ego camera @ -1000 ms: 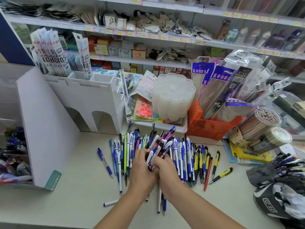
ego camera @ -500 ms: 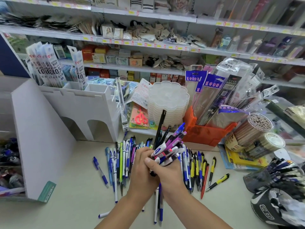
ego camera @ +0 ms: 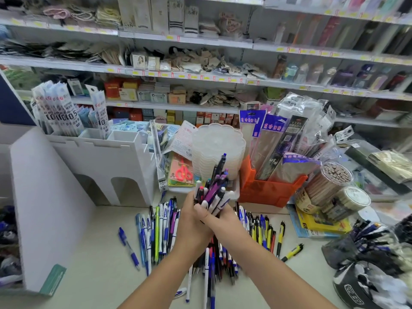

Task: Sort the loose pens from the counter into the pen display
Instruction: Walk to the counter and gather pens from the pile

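Above the desk, centre of view, 2 hands hold 1 bundle of pens upright. Left hand: grip curled round the bundle's lower part from the left. Right hand: grip wrapped round it from the right, thumb across the front; the 2 hands touch. Pen tops fan up and to the right past the grip; tallest is a dark pen w/ blue cap. Visible in the bundle: approx. 10 pens, white, purple, dark; exact no. cannot be told, lower ends hidden in the hands.

Loose pens on the desk, under and either side of the forearms:
- left row: approx. 10, blue, white, 1 green, lying near-to-far.
- right row: approx. 10, yellow/black, blue, 1 red.
- near heap between the forearms: count unclear, motion blur.
- 1 blue pen apart, left of the left row.
- 1 yellow pen apart, right of the right row.

Pen display: white, 2 arched cut-outs, far left on the desk, packaged refills standing in its top slots. Well apart from the bundle.

Far of the hands: 1 stack of clear trays, 1 orange bin, 2 round tubs to the right.
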